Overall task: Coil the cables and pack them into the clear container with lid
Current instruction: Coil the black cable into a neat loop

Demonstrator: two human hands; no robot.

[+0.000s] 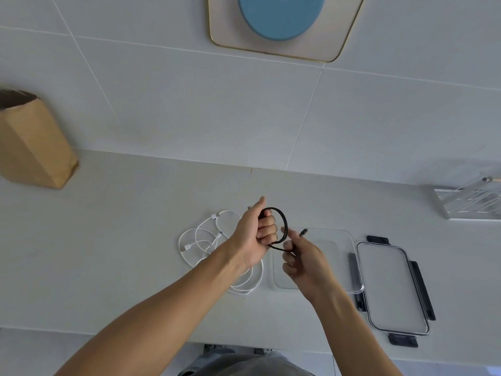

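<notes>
My left hand (254, 234) grips a coiled black cable (283, 222) in its curled fingers, the loop standing up over the counter. Beside it my right hand (303, 257) pinches the cable's loose end near its plug (303, 232). Both hands hover over the left part of the clear container (344, 240), which lies open on the white counter. Its clear lid (391, 289) with black clips lies flat just to the right. A tangle of white cables (206, 240) lies on the counter to the left, partly hidden under my left wrist.
A brown paper bag (32, 147) stands at the far left against the tiled wall. A clear acrylic rack (469, 202) sits at the far right. A blue disc on a beige panel (282, 17) hangs on the wall. The counter's front edge runs just below my forearms.
</notes>
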